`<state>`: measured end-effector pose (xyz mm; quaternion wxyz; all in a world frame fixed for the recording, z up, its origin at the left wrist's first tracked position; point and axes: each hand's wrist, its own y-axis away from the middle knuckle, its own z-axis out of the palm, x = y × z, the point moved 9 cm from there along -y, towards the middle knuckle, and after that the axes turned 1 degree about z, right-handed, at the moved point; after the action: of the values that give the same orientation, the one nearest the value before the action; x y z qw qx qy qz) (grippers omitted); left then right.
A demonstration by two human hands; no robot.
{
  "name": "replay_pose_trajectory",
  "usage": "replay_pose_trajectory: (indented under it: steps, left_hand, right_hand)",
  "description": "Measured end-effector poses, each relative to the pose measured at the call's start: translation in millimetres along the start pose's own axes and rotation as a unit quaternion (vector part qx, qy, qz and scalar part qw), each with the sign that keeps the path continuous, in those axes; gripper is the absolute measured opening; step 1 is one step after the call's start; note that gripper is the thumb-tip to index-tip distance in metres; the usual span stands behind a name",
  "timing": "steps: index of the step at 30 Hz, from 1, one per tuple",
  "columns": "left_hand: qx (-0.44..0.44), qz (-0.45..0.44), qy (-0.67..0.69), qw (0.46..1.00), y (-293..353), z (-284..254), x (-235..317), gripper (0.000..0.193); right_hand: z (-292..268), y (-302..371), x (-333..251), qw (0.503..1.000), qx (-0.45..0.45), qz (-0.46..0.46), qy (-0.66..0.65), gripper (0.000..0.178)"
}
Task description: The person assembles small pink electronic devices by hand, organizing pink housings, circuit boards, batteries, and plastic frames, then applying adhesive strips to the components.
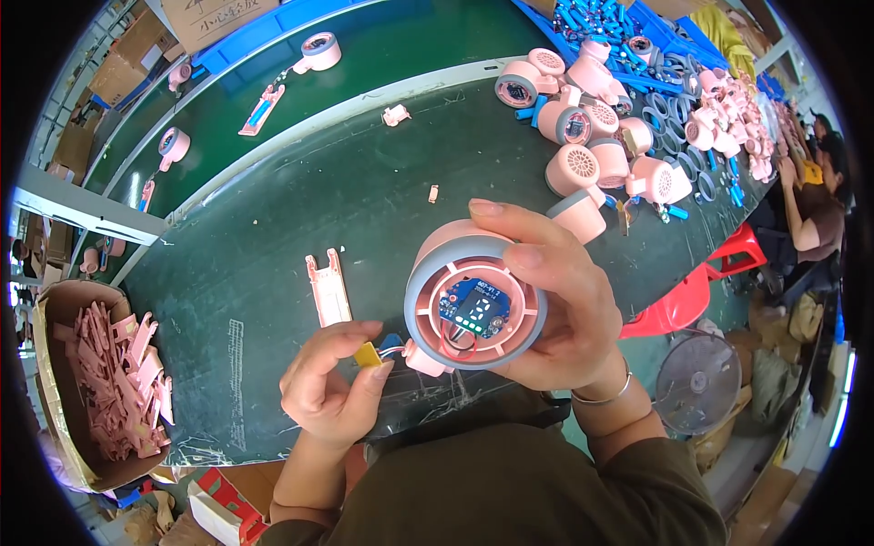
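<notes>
My right hand is wrapped round a pink handheld-fan head, held up over the near side of the bench. A grey ring edges its round opening. Inside sits a blue circuit board with a lit digit display and small glowing lights. Between the thumb and fingers of my left hand is a small flat yellow piece. Thin wires run from it to the fan's short pink neck. Just beyond my left hand lies a long pink handle shell on the bench.
A carton of pink handle pieces stands at the left. Pink fan heads, grey rings and blue cylindrical batteries crowd the far right. Fan parts lie on a green belt behind. Two small pink bits lie mid-bench.
</notes>
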<state>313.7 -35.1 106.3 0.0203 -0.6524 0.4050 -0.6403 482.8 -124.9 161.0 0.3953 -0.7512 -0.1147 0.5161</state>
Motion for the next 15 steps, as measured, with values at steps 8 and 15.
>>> replay_pose_trajectory:
  steps: [8,15]
  left_hand:
    - [-0.044,0.034,-0.042,0.998,-2.1,3.6,4.9,0.03]
    - [-0.02,0.015,0.0,1.0,1.8,3.0,3.7,0.031]
  right_hand:
    - [-0.6,2.1,2.1,1.0,0.003,0.015,-0.006,0.062]
    - [-0.1,2.3,0.1,1.0,-0.002,0.012,0.001,0.063]
